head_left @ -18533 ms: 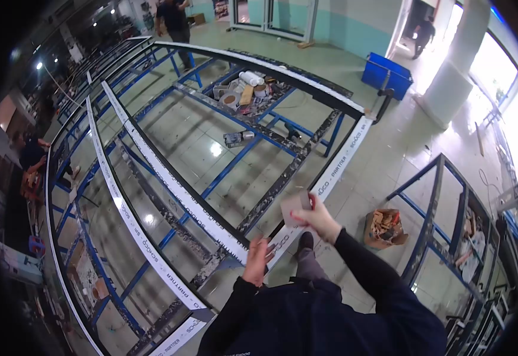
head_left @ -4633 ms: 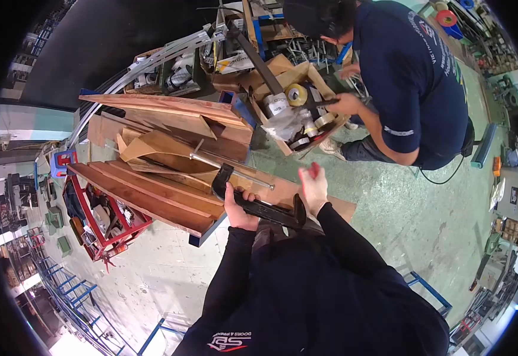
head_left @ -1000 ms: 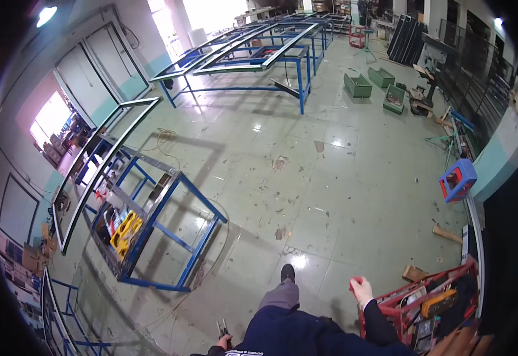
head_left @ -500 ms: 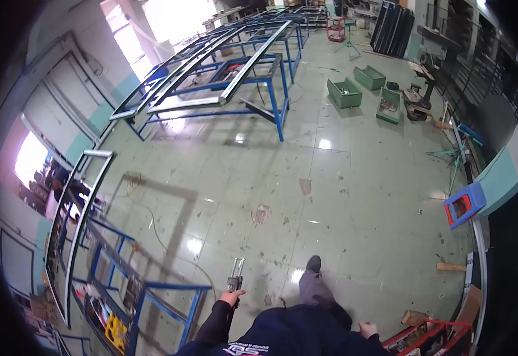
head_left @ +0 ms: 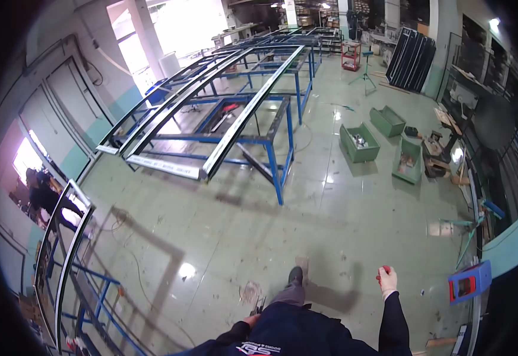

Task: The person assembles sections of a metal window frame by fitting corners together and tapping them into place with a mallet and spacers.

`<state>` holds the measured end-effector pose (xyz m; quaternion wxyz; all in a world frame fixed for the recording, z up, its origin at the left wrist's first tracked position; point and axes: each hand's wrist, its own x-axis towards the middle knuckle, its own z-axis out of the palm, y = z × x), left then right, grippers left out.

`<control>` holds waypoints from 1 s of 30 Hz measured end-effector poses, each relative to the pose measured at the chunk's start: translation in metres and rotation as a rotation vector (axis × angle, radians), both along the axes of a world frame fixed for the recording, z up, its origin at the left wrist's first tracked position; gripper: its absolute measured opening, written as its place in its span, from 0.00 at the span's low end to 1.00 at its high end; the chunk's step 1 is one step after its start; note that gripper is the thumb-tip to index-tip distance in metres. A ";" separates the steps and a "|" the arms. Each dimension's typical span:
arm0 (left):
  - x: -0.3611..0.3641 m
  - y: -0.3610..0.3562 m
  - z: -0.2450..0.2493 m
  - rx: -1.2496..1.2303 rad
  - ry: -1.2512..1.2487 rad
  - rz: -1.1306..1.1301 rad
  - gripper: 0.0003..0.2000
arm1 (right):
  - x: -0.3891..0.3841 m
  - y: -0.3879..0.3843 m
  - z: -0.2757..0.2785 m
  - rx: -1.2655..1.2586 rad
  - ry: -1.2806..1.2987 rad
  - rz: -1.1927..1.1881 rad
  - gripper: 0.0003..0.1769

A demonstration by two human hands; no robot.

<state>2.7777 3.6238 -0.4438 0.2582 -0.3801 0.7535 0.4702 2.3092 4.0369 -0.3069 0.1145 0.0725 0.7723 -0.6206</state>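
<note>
My right hand is raised out to the right, its fingers curled round a small red thing that I cannot make out. Low beside my body, my left hand is wrapped round a dark metal tool, mostly hidden by my dark top. One shoe shows on the green floor. Ahead, long metal frames lie on blue steel stands.
A tall frame leans at left by a blue stand, with a person in dark clothes behind it. Green bins stand at right on the floor, with a green tripod and a blue-and-red stool nearer.
The view has moved forward and tilted up. My right hand has swung forward and up, now showing something red. My left hand has drawn back to my body with the tool.
</note>
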 end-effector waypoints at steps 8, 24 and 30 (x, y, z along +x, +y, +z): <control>-0.289 -0.152 0.040 0.131 -0.136 0.271 0.34 | -0.055 -0.042 -0.004 0.283 -0.607 0.250 0.16; -0.847 -0.337 0.055 0.016 -0.009 -0.082 0.24 | -0.733 -0.324 -0.039 0.134 -0.303 0.216 0.16; -1.026 -0.395 0.020 0.030 0.202 0.102 0.27 | -1.043 -0.546 0.049 -0.100 -0.022 0.292 0.10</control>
